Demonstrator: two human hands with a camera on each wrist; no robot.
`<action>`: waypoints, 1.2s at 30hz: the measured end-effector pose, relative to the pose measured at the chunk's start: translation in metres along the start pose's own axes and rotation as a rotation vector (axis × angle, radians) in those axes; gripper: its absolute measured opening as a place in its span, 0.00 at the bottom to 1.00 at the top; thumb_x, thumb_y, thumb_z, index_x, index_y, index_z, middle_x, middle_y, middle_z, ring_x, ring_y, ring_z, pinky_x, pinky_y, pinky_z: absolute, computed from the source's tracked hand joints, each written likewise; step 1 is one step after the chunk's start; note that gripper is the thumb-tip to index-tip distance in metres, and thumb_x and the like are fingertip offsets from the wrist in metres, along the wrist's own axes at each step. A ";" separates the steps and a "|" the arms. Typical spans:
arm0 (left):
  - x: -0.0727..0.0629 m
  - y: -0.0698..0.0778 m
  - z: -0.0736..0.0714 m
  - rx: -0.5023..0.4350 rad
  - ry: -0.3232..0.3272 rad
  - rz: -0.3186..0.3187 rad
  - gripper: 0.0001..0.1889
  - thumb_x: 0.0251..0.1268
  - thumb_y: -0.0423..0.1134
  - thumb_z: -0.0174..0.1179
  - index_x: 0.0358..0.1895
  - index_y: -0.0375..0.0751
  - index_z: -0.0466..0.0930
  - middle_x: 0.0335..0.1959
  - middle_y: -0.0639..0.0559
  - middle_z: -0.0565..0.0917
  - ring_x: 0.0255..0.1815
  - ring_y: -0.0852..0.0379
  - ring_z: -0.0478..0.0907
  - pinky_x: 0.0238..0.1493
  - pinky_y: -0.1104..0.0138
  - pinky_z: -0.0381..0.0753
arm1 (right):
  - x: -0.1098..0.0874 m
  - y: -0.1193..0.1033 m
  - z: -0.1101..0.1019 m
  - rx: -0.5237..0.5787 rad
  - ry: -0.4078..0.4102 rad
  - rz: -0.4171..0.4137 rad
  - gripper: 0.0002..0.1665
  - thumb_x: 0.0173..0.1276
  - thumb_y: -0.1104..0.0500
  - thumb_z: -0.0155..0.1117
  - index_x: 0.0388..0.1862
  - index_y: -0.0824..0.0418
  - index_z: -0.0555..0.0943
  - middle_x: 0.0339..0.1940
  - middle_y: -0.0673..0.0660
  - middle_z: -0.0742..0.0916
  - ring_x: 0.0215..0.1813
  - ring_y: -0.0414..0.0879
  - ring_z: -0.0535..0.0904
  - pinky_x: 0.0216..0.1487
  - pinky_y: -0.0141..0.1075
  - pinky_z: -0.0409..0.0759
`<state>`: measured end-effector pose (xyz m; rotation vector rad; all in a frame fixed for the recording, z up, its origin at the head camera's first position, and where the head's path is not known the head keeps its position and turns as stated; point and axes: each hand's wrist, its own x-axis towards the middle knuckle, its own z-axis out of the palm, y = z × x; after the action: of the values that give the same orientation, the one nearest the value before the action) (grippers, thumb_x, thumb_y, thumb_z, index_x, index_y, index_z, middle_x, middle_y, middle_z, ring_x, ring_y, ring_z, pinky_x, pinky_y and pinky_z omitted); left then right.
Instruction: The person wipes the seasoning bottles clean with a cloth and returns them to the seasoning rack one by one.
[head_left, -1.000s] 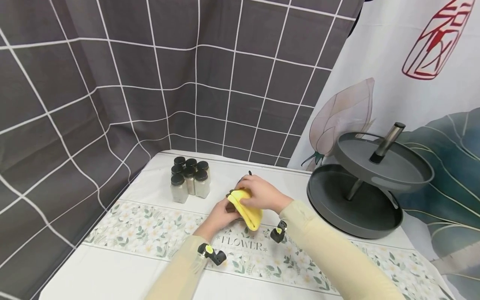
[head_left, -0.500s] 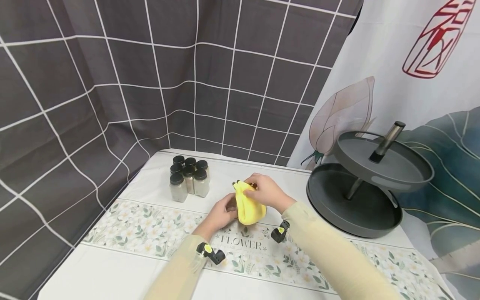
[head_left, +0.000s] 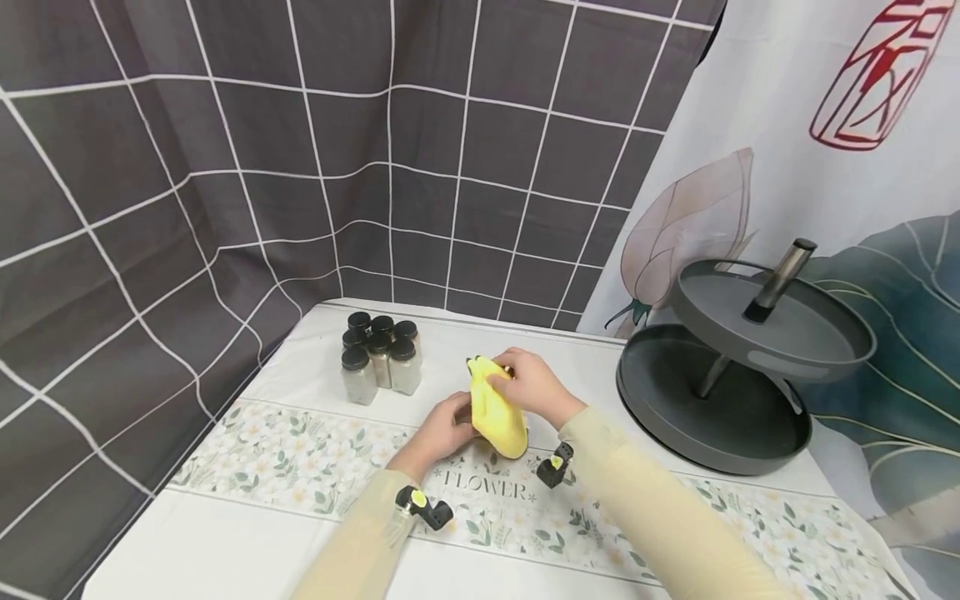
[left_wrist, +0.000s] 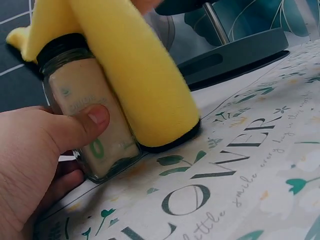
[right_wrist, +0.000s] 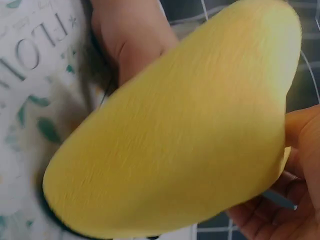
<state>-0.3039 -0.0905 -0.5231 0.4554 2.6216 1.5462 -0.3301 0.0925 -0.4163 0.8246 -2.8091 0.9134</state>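
Observation:
In the left wrist view my left hand [left_wrist: 45, 150] grips a square glass spice jar [left_wrist: 87, 120] with a black lid and pale powder inside, the thumb across its front. The jar's base is on or very near the tablecloth. My right hand [head_left: 534, 385] holds a folded yellow cloth [head_left: 495, 417] with a dark edge, draped against the jar's lid and far side. From the right wrist view the cloth [right_wrist: 175, 125] covers most of the scene, and the fingers of the right hand [right_wrist: 295, 190] show behind it. The cloth hides the jar in the head view.
Several black-lidded spice jars [head_left: 380, 358] stand grouped at the back left. On the right stands a two-tier dark grey round tray [head_left: 712, 400] with a metal post. A floral band with the word FLOWER crosses the white tablecloth [head_left: 247, 546]. A dark gridded curtain hangs behind.
The right hand has shifted the cloth around the jar; its loose lower end first swung toward the right hand's side, widened, then narrowed and hangs lower. The left hand stays nearly in place.

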 end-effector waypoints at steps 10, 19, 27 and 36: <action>-0.003 0.000 0.002 0.035 0.025 -0.043 0.34 0.63 0.41 0.66 0.73 0.44 0.69 0.68 0.46 0.77 0.69 0.46 0.73 0.74 0.50 0.67 | -0.025 -0.013 0.004 -0.230 0.072 -0.288 0.11 0.66 0.60 0.68 0.47 0.62 0.87 0.43 0.54 0.85 0.44 0.50 0.79 0.51 0.43 0.81; 0.001 -0.003 0.003 0.020 0.014 -0.001 0.32 0.64 0.41 0.65 0.72 0.46 0.71 0.66 0.48 0.77 0.66 0.47 0.76 0.70 0.52 0.73 | -0.018 0.006 0.014 0.208 0.130 0.011 0.13 0.66 0.65 0.67 0.50 0.62 0.86 0.46 0.52 0.85 0.47 0.46 0.80 0.52 0.42 0.82; 0.003 -0.002 0.003 -0.010 0.038 0.008 0.33 0.62 0.45 0.69 0.72 0.47 0.72 0.61 0.48 0.80 0.60 0.49 0.80 0.65 0.54 0.78 | -0.035 0.032 0.030 0.588 0.246 0.174 0.15 0.70 0.66 0.64 0.54 0.62 0.84 0.53 0.56 0.85 0.56 0.52 0.79 0.62 0.49 0.79; 0.001 -0.003 0.003 -0.028 0.047 0.028 0.33 0.61 0.44 0.71 0.70 0.45 0.73 0.57 0.50 0.81 0.57 0.52 0.82 0.63 0.59 0.80 | -0.058 0.047 0.064 0.637 0.305 0.334 0.13 0.70 0.67 0.64 0.52 0.67 0.82 0.44 0.59 0.86 0.45 0.47 0.80 0.48 0.35 0.83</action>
<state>-0.3052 -0.0890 -0.5275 0.4619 2.6352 1.6195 -0.2991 0.1155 -0.5068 0.2043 -2.4289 1.8562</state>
